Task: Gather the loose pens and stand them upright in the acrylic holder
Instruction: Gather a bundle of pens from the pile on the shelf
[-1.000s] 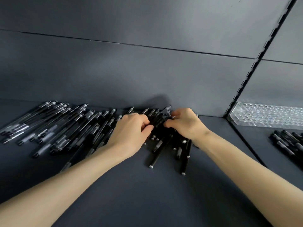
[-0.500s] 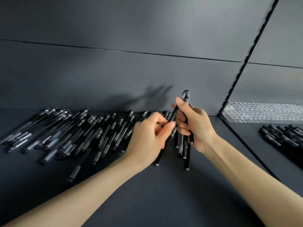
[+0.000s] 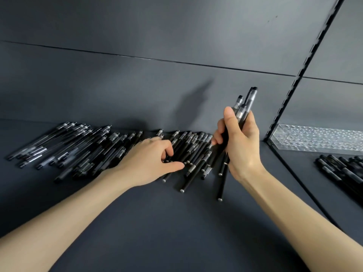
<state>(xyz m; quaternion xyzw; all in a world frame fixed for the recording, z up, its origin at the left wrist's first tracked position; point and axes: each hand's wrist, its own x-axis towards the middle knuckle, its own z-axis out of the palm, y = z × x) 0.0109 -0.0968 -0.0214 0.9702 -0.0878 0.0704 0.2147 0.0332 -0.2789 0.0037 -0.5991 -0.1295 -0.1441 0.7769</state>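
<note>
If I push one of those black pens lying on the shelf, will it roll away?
Probably a little. The loose pens look round and smooth, so one could roll sideways. They lie packed together, so neighbours would likely stop it. They look stiff: those in the right hand stay straight.

two hands [image 3: 149, 161], dozens of pens [image 3: 94, 150], one holder [image 3: 318, 139]

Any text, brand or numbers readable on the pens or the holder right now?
None can be read.
Bundle of pens in the right hand: pale barrel bands, too blurred to tell any print.
Loose pens on the shelf: the same.
Acrylic holder: no lettering visible.
</note>
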